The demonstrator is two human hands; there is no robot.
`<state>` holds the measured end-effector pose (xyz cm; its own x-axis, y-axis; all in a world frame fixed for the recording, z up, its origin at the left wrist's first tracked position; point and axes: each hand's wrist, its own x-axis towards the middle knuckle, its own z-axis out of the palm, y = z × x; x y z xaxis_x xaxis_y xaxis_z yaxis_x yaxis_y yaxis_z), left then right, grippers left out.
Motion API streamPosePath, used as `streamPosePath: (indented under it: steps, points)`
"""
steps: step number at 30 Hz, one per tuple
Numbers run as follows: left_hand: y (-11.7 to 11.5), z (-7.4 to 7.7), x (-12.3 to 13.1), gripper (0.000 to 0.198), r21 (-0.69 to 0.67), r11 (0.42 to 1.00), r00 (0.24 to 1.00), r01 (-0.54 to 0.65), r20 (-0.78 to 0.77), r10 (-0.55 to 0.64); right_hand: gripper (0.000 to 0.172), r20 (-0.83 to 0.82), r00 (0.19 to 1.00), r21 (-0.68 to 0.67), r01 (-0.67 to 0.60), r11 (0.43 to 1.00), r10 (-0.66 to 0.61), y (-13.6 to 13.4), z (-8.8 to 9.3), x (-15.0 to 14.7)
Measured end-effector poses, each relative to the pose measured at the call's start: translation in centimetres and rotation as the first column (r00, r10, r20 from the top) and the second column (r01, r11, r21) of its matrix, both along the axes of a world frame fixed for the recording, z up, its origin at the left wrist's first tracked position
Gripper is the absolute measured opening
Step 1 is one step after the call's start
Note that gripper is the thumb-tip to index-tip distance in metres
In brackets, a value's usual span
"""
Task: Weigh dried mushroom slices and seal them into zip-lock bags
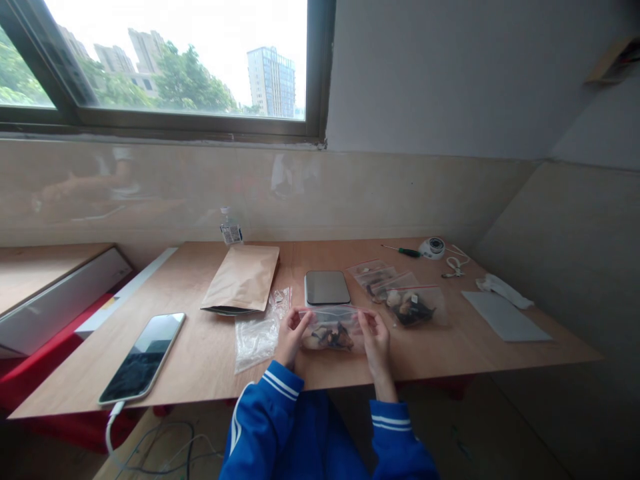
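A clear zip bag [330, 335] with dark and pale dried pieces inside is held upright near the table's front edge. My left hand [291, 335] pinches its upper left corner, and my right hand [375, 339] pinches its upper right corner. Just behind the bag sits a small scale [327, 287] with a grey plate. To the right, several filled zip bags [415, 307] overlap one another. Left of my left hand lie crumpled clear empty bags [255, 339], next to a brown paper pouch [245, 275] with its dark mouth facing me.
A phone [145, 358] with a cable plugged in lies at the left front. A bottle [231, 227] stands by the wall. At the back right are a screwdriver [409, 253], a white camera [433, 248] and a cable; white sheets [505, 316] lie further right.
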<state>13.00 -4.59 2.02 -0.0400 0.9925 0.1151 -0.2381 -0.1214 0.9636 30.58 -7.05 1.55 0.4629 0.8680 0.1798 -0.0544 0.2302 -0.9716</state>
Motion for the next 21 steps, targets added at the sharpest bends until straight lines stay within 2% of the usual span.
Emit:
streamPosePath:
  steps: [4, 17, 21]
  points:
    - [0.06, 0.02, 0.02, 0.029, 0.007, 0.999, 0.999, 0.032, -0.013, -0.032, 0.030, 0.025, 0.998, -0.008, -0.053, 0.999, 0.053, -0.11, 0.30, -0.21]
    - [0.29, -0.37, -0.19, 0.027, 0.050, 0.998, 0.996, -0.048, -0.068, 0.051, 0.028, 0.049, 0.999, 0.014, 0.010, 1.000, -0.011, 0.01, 0.02, -0.21]
    - [0.22, -0.22, -0.21, 0.027, 0.061, 0.998, 0.998, -0.022, -0.059, 0.025, 0.028, 0.056, 0.998, 0.009, -0.005, 1.000, 0.005, -0.04, 0.26, -0.40]
